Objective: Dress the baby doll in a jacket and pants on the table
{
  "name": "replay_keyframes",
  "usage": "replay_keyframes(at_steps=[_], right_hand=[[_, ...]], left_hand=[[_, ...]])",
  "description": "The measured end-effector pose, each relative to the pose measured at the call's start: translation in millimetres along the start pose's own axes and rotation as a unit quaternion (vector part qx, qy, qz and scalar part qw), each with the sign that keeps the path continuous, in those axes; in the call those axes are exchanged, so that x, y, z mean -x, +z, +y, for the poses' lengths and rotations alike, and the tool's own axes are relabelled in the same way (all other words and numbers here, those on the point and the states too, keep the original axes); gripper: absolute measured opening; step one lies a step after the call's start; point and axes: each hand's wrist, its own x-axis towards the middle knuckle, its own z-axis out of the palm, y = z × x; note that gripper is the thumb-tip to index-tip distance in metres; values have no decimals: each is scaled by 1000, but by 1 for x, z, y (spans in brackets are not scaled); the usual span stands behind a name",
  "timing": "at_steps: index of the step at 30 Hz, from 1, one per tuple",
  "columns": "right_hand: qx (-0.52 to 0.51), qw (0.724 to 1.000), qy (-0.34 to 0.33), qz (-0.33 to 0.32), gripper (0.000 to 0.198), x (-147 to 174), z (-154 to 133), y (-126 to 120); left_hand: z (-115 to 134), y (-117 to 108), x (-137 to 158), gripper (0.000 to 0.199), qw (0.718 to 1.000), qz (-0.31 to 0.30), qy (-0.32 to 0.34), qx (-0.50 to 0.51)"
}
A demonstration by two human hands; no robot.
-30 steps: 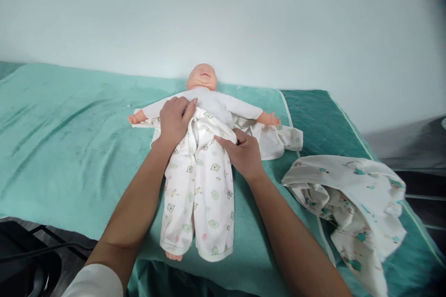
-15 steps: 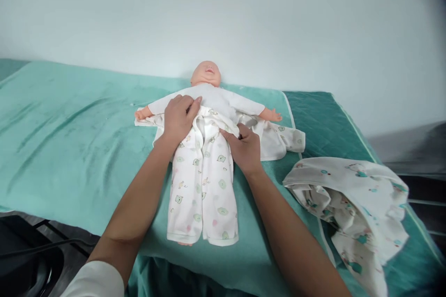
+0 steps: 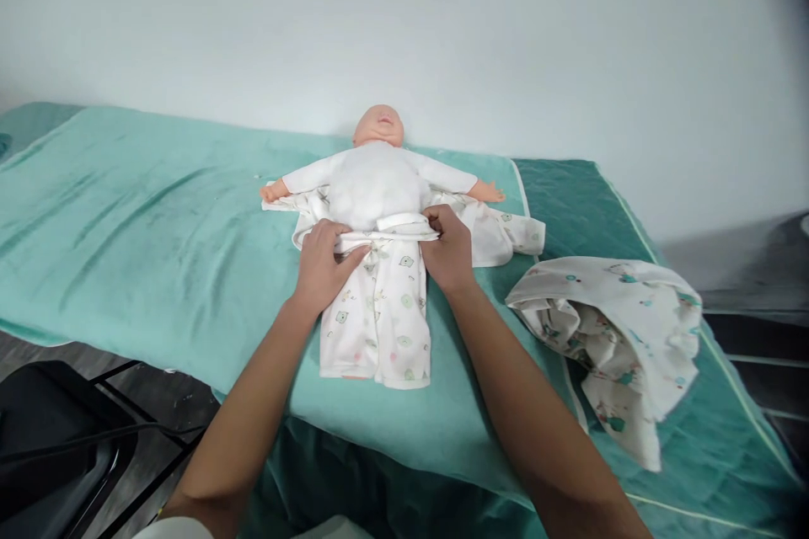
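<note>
A baby doll [image 3: 377, 181] with a white cloth body lies on its back, arms spread to both sides. White printed baby pants [image 3: 383, 324] cover its legs, their waistband lying across its lower belly. My left hand [image 3: 324, 265] is closed on the waistband at the left hip, thumb in front. At the right hip my right hand [image 3: 447, 246] pinches the other end of the waistband, fingers curled. A printed baby shirt [image 3: 490, 236] is spread open beneath the doll, its sleeves reaching out under the doll's arms.
A crumpled white printed cloth [image 3: 623, 328] lies to the right on the green-covered table [image 3: 145, 227]. A pale wall [image 3: 404, 25] rises behind the doll. A black chair [image 3: 56, 438] stands at the lower left, beside the table's front edge.
Both hands have moved down toward the doll's hips, and the pants' top has come down with them, baring the white belly. The view has shifted slightly.
</note>
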Motion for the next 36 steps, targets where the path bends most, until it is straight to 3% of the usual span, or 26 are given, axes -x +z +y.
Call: replay_keyframes(at_steps=[4, 6, 10, 15, 21, 24, 26, 31, 36], right_hand=[[29, 996, -14, -79, 7, 38, -17, -13], [41, 993, -15, -111, 24, 60, -25, -18], [45, 991, 3, -129, 30, 82, -35, -19], [47, 989, 31, -139, 34, 74, -35, -14], [46, 990, 24, -128, 19, 61, -25, -7], [66, 992, 2, -110, 6, 54, -24, -3], [81, 992, -13, -98, 8, 56, -26, -3], [97, 987, 1, -125, 7, 98, -37, -15], [70, 979, -33, -188, 28, 145, -49, -29]], left_hand=[[-2, 2, -4, 16, 1000, -6, 7, 2], [-2, 1, -4, 14, 1000, -3, 6, 9], [-3, 3, -4, 19, 1000, 18, 4, 25], [-4, -2, 0, 11, 999, 20, -7, 41], [22, -16, 53, 13, 998, 6, 7, 65], [37, -12, 72, 28, 999, 9, -5, 45], [41, -7, 75, 32, 999, 12, -16, 34], [38, -3, 67, 21, 999, 24, -17, 32], [34, -5, 68, 25, 998, 43, 2, 40]])
